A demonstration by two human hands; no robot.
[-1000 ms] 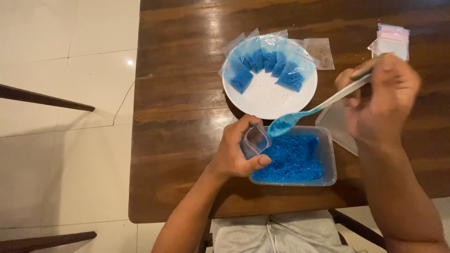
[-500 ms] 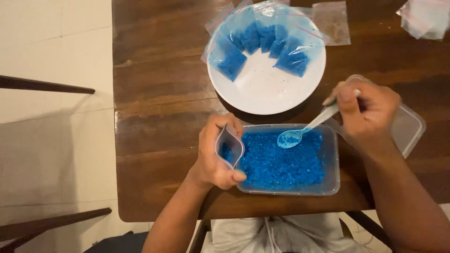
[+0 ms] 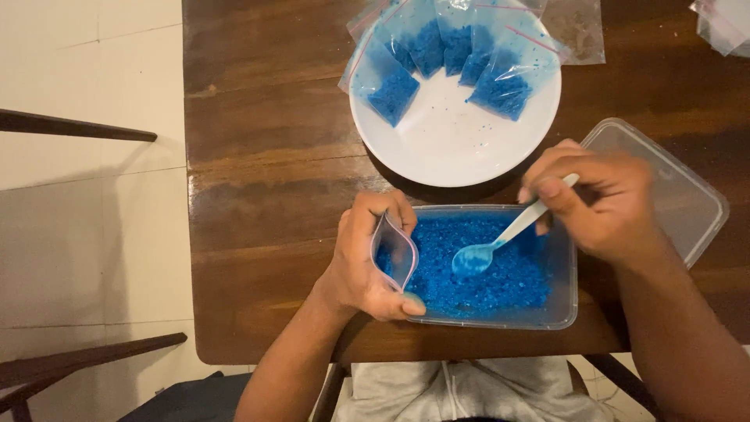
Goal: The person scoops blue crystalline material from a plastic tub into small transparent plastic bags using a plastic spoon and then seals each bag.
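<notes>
My left hand [image 3: 363, 262] holds a small clear zip bag [image 3: 394, 254] open at the left end of a clear plastic tub [image 3: 566, 309] filled with blue granules [image 3: 500, 277]. My right hand [image 3: 598, 203] grips the handle of a pale blue plastic spoon [image 3: 488, 250], whose bowl rests down in the granules near the middle of the tub. A white plate [image 3: 453, 148] lies just beyond the tub and carries several small bags of blue granules [image 3: 445, 55] along its far rim.
The tub's clear lid [image 3: 676, 187] lies to the right, partly under my right hand. More empty small bags [image 3: 723, 23] lie at the far right corner of the dark wooden table [image 3: 258, 180]. The table's left edge borders a pale tiled floor [image 3: 86, 203].
The spoon has come down from above the tub into the granules. My right hand moved lower and left with it. The camera view has drawn closer; my left hand keeps the bag open.
</notes>
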